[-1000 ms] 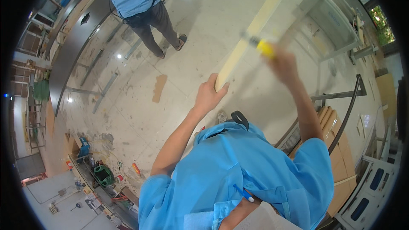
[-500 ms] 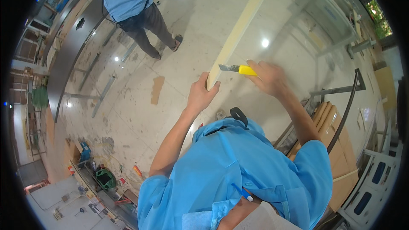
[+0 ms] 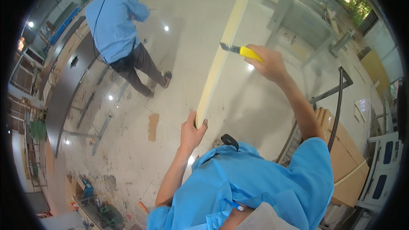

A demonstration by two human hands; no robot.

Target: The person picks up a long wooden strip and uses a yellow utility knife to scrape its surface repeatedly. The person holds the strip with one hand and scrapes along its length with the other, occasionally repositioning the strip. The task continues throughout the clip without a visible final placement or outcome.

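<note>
At the bottom of the frame a blue shirt [image 3: 255,187] fills the foreground, with a pen [image 3: 233,204] clipped at its chest. From it the left arm rises toward the centre, where the left hand [image 3: 191,132] is clamped on the lower end of a long pale board [image 3: 221,55], thumb on one side and fingers wrapped round the other. The board runs from that grip at centre frame up and slightly right, out past the top edge. At upper right of centre the right hand [image 3: 268,63] is closed on the yellow handle of a knife [image 3: 238,50], whose blade points left and meets the board's right edge. Right of the arm, a dark metal frame [image 3: 338,102] curves over stacked brown boards [image 3: 345,162] at lower right. Beyond, the pale floor [image 3: 179,81] shows light glints and a brown scrap [image 3: 153,126] left of centre. At upper left another person [image 3: 117,29] in blue stands beside a long dark table [image 3: 68,85]. A grey workbench [image 3: 306,21] sits at upper right.
</note>
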